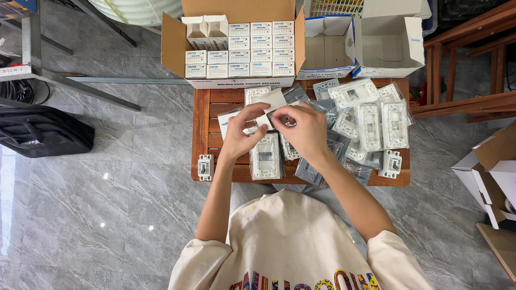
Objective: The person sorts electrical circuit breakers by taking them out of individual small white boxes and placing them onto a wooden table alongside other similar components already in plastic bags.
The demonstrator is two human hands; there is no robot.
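Two hands meet over the middle of a small wooden slatted worktop [201,129], whose near edge sits just before the person's chest. Grey tiled floor [134,215] lies open to the left of it; a black bag [45,131] rests well apart on that side, and wooden furniture [467,64] crowds the right.

Both forearms reach forward and converge. The left hand [242,131] pinches a small white box [271,104] from the left with curled fingers, and the right hand [306,131] pinches it from the right, thumb and forefinger closed on its end. The box is held just above the worktop's centre.

Beneath the hands lie white switch plates in clear wrappers [371,121], heaped mostly to the right. One white switch unit [205,167] hangs at the worktop's left front corner, another [391,164] near the right front. At the far edge, a brown carton [174,45] stands open, packed with rows of small white boxes with blue print [250,53]. Two empty white cartons [389,43] with blue trim stand beside it on the right.
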